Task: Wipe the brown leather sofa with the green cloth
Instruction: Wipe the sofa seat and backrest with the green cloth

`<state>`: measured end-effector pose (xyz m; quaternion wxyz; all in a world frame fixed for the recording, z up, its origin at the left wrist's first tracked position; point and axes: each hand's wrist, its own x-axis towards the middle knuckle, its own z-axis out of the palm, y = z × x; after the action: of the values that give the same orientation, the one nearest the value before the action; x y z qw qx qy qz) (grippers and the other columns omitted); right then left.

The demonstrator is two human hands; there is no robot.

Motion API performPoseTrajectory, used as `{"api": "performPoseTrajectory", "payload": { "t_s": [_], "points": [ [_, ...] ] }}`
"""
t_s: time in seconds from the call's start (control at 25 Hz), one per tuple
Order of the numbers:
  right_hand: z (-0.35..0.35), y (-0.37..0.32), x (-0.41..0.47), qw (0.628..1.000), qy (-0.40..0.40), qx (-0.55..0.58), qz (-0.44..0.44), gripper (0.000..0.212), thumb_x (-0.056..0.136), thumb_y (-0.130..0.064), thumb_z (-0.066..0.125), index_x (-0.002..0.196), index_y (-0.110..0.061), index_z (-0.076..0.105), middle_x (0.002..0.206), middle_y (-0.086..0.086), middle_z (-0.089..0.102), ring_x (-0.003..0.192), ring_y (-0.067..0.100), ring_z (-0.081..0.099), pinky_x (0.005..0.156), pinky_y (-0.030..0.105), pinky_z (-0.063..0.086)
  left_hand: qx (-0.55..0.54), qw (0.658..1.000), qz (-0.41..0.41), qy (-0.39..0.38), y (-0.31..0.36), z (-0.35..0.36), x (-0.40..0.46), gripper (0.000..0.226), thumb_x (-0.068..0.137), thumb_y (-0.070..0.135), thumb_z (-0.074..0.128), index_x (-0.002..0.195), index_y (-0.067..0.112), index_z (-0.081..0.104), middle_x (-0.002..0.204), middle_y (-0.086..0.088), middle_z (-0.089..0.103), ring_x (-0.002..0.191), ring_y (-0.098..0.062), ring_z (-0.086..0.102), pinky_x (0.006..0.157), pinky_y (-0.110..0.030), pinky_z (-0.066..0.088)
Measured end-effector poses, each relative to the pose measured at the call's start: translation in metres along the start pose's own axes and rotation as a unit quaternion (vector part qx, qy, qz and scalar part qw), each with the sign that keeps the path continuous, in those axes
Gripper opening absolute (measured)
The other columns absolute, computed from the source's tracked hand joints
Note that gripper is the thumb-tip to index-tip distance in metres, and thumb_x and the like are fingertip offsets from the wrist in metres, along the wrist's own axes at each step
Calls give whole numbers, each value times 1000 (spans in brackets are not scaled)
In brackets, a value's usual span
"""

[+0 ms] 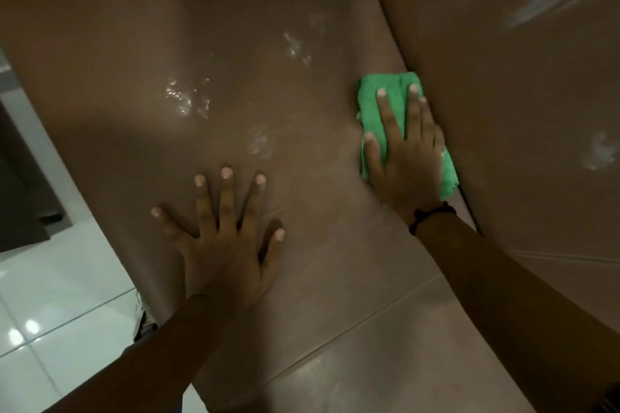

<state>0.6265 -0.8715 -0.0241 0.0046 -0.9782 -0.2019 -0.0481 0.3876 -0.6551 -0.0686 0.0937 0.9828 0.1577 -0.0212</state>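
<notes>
Brown leather covers nearly everything: the sofa [208, 43] fills the view, its smooth seat cushion glossy and dotted with wet, shiny patches, with a stitched seam running across the near part. A second cushion rises at the right, streaked with pale smears, and a dark crease divides the two. White glossy floor tiles [67, 295] show at the lower left, catching small light reflections. The left hand [221, 245] lies flat on the seat, fingers spread wide, holding nothing. The right hand [406, 157] presses palm-down with fingers extended on the cloth [389, 90], a folded green, fuzzy-looking rag lying on the seat right against the crease. A dark band [431, 214] circles the right wrist.
</notes>
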Motion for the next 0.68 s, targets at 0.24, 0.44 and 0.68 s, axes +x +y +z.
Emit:
{"api": "performPoseTrajectory", "payload": {
  "t_s": [0.24,0.44,0.68],
  "points": [
    [2,-80,2,989,-50,18,-139,63,113,-50,42,173,-33,34,180,13,29,161,43,35,119,55,38,-12,1000,15,-2,-1,-14,7,86,108,70,42,182,30,23,189,-16,17,173,-50,16,124,-94,0],
    [-6,-87,-10,992,-79,21,99,66,113,-59,31,174,-34,29,181,16,23,158,46,34,113,67,42,-6,997,81,12,-35,-18,12,89,103,67,57,179,27,34,189,-6,20,175,-34,22,133,-82,10],
    [7,-157,-41,989,-63,41,-131,61,115,-58,22,174,-43,23,184,3,19,147,41,38,108,61,34,-10,999,41,29,-30,-15,14,90,113,65,33,180,7,17,185,-20,26,178,-31,2,142,-64,-5]
  ]
}}
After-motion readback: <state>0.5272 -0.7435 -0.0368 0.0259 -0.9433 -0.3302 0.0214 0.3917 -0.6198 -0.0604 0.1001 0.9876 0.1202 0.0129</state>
